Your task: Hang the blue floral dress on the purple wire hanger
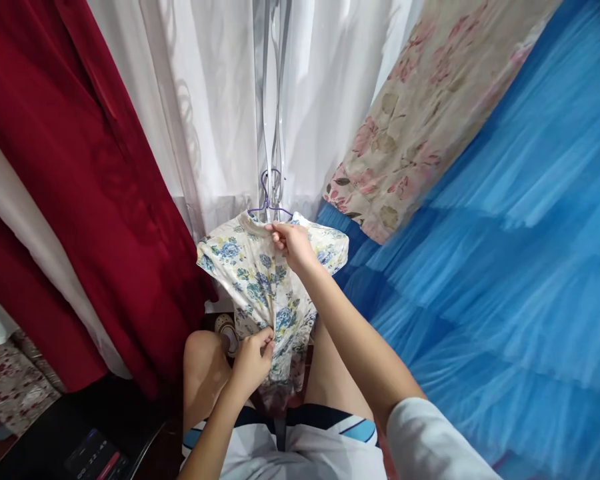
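A short-sleeved white blouse with blue and yellow flowers (250, 267) hangs in front of my legs on a thin purple hanger (266, 200). Near the blouse's neckline, my right hand (294, 243) pinches the fabric at the front opening. Lower on the same front edge, my left hand (254, 359) grips the cloth between thumb and fingers, drawing it into folds. The hanger's hook meets white ribbon-like straps (275, 100) that run upward. Whether a button sits under either set of fingertips cannot be seen.
Dark red cloth (110, 200) and white curtains (220, 100) hang left and behind. To the right are a pink-flowered fabric (390, 160) and a layered blue tulle skirt (520, 280). A phone (97, 457) lies on a black surface (45, 433) at lower left. A clog (227, 330) shows by my knee.
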The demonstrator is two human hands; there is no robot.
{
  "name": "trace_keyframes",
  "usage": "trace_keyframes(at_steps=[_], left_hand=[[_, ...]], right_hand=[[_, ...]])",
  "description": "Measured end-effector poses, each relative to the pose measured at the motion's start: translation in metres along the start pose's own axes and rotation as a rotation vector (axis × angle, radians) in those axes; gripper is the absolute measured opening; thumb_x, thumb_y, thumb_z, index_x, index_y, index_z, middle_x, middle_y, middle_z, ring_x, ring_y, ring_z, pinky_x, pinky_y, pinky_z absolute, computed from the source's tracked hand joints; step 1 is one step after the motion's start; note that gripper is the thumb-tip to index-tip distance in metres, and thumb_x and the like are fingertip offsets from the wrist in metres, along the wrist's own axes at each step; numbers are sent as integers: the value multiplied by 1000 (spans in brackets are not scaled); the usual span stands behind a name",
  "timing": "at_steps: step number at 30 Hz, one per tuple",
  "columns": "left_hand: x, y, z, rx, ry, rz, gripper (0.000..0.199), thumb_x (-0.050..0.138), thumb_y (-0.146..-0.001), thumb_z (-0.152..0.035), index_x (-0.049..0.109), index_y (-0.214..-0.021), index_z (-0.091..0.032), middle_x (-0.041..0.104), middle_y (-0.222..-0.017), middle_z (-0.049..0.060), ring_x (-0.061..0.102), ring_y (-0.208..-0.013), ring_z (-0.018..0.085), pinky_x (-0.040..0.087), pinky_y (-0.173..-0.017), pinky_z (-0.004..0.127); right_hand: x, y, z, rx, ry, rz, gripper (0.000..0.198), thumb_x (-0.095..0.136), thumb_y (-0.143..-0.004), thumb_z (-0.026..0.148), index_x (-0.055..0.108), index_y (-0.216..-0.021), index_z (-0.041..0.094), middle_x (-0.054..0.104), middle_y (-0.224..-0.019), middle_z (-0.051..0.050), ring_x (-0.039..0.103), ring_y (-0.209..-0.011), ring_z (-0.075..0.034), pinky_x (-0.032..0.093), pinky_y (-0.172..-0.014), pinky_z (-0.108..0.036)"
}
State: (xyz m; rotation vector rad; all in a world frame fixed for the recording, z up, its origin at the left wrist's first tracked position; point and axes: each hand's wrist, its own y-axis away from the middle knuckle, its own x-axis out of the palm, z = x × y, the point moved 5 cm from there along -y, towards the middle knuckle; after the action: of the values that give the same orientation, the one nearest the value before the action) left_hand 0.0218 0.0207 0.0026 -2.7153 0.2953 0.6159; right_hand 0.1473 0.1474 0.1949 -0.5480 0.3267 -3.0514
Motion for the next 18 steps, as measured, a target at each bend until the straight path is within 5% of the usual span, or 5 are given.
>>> trace_keyframes(at_steps=[4, 6, 9, 13, 18], left_hand=[[-19, -20, -14, -15, 150, -54, 16, 61, -85, -25, 73, -97, -24, 72, -88, 7, 66, -86, 24, 48, -80, 31], [-46, -42, -40, 48, 224, -185, 35, 63, -87, -27, 66, -121, -26, 71, -103, 8, 66, -95, 23, 47, -88, 31], [-88, -84, -92, 278, 160, -311, 45, 55, -93, -29, 52, -138, -26, 69, -100, 6, 65, -90, 19, 48, -89, 32], [-110, -130, -136, 533, -46, -355, 26, 51, -96, -29, 66, -115, -20, 69, -98, 6, 63, -90, 18, 48, -86, 31], [-104, -156, -150, 637, -129, -415, 20, 54, -95, -31, 67, -91, -17, 67, -91, 6, 62, -88, 18, 47, -81, 28]], right_hand=[[-4, 23, -10, -84, 135, 41, 22, 62, -80, 36, 66, -75, 14, 51, -48, 4, 36, -39, -7, 22, -40, -22], [-5, 33, -13, -113, 188, 72, 25, 61, -82, 38, 65, -73, 15, 50, -46, 4, 37, -39, -8, 23, -41, -22], [-2, 41, -7, -195, 258, 114, 27, 59, -86, 38, 65, -72, 15, 46, -43, 6, 36, -37, -8, 24, -42, -23], [-2, 42, 3, -265, 302, 124, 28, 56, -88, 38, 65, -74, 15, 44, -42, 6, 36, -38, -8, 26, -44, -23], [-16, 22, -12, -268, 373, 39, 33, 59, -85, 46, 64, -73, 16, 42, -44, 6, 33, -41, -9, 22, -45, -25]])
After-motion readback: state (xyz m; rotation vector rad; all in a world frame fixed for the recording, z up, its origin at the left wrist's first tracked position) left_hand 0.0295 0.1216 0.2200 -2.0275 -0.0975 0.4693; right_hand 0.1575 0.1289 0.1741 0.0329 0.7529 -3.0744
